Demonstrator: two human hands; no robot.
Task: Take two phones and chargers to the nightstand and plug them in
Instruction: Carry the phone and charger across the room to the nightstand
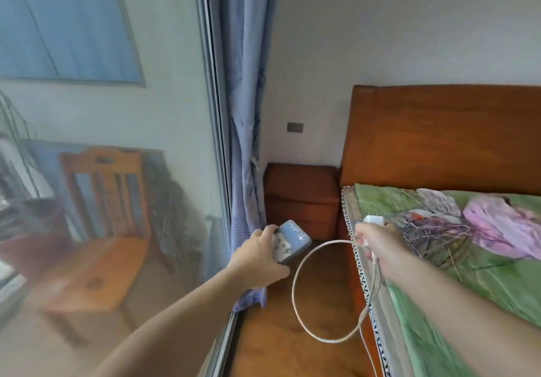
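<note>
My left hand [257, 255] grips two stacked phones [291, 240], the upper one in a blue-grey case with white marks. My right hand [377, 244] holds white charger plugs [374, 220] and their white cables [304, 297], which hang in a large loop over the floor. The brown wooden nightstand [301, 193] stands ahead in the corner, between the curtain and the bed, beyond both hands. Its top looks bare.
A wall socket plate [295, 127] sits above the nightstand. The bed [468, 259] with a green floral cover and brown headboard [445, 139] fills the right. A blue curtain [246, 113] and a glass sliding door [102, 171] run along the left. A narrow strip of wooden floor [322, 265] leads ahead.
</note>
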